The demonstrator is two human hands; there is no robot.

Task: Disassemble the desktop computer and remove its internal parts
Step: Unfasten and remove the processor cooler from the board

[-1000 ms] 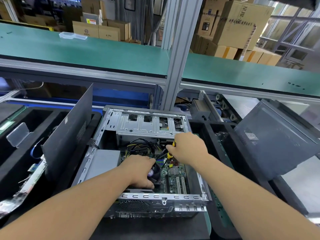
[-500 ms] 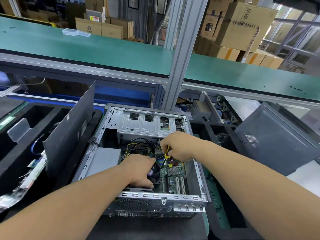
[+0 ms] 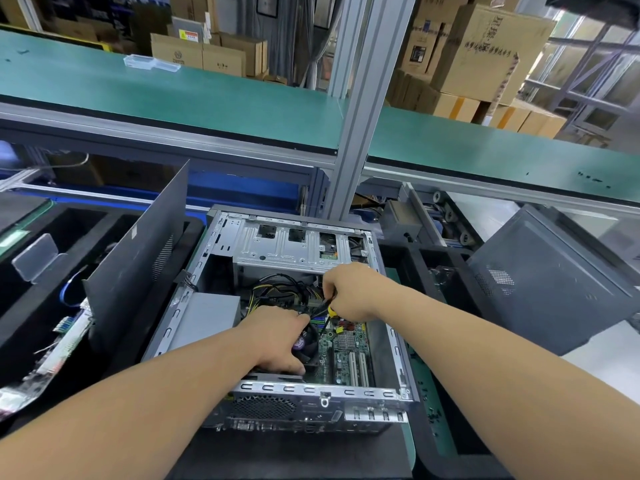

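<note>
Your right hand [image 3: 349,292] has its fingers curled round a yellow-and-black screwdriver [image 3: 327,306], tip down by the CPU fan [image 3: 304,341], while your left hand [image 3: 277,337] lies over that fan, fingers wrapped on its near edge. The open computer case [image 3: 311,389] sits on its side mid-bench, side panel [image 3: 138,258] propped along its left edge. Looks like you're on the cooler screws, so next keep the tip seated and steady the fan.

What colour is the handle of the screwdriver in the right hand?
Yellow and black; the screwdriver handle peeks out under the right hand in the head view.
</note>
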